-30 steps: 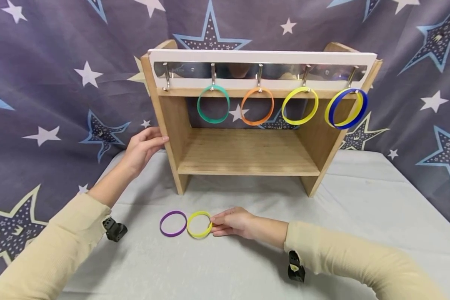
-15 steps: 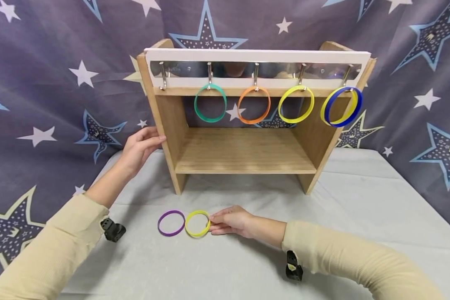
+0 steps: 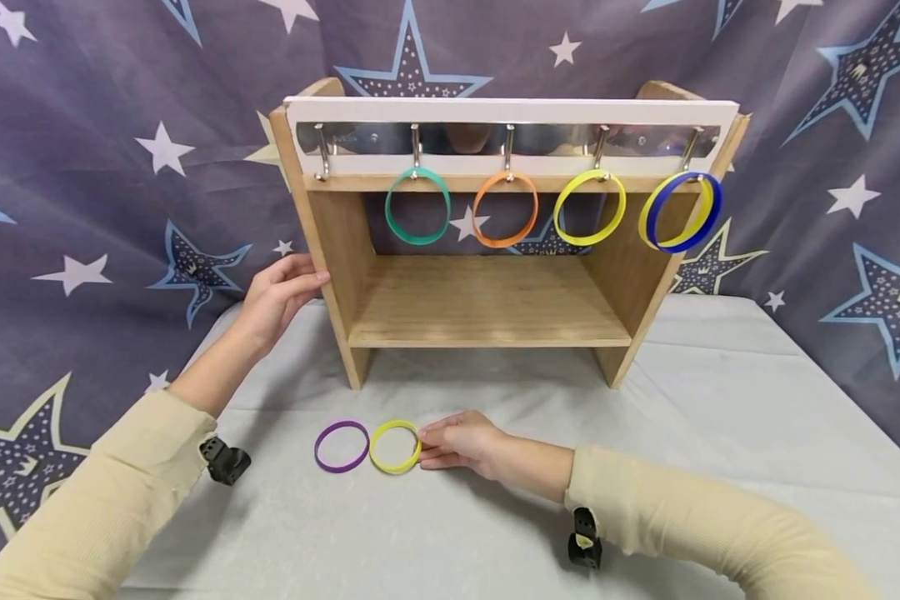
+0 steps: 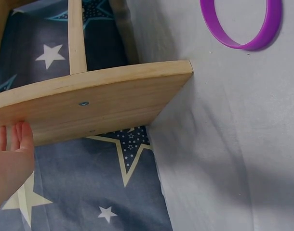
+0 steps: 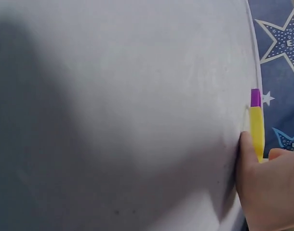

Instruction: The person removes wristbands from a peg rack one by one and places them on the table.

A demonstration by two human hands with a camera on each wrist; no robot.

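Observation:
My left hand [image 3: 279, 293] rests its fingertips against the left side panel of a wooden shelf [image 3: 487, 308]. In the left wrist view the fingers of this hand [image 4: 14, 161] lie nearly straight along the panel. Low on the table, my right hand [image 3: 465, 442] pinches the right edge of a yellow silicone wristband [image 3: 373, 442], thumb on top. A purple wristband [image 3: 341, 470] lies immediately left of it, the two edges meeting. The right wrist view shows the yellow wristband [image 5: 256, 130] edge-on at the fingertips, purple beyond.
A hook rail [image 3: 510, 143] runs along the shelf's top. Green [image 3: 388, 208], orange [image 3: 504, 243] and yellow [image 3: 581, 241] wristbands hang singly; a blue one [image 3: 671, 248] overlaps another yellow at the far-right hook. The leftmost hook [image 3: 322, 158] is bare. A star-patterned curtain [image 3: 82, 192] stands behind.
The whole head view has shifted slightly left. Both hands and the wristbands keep practically the same places relative to the shelf and table.

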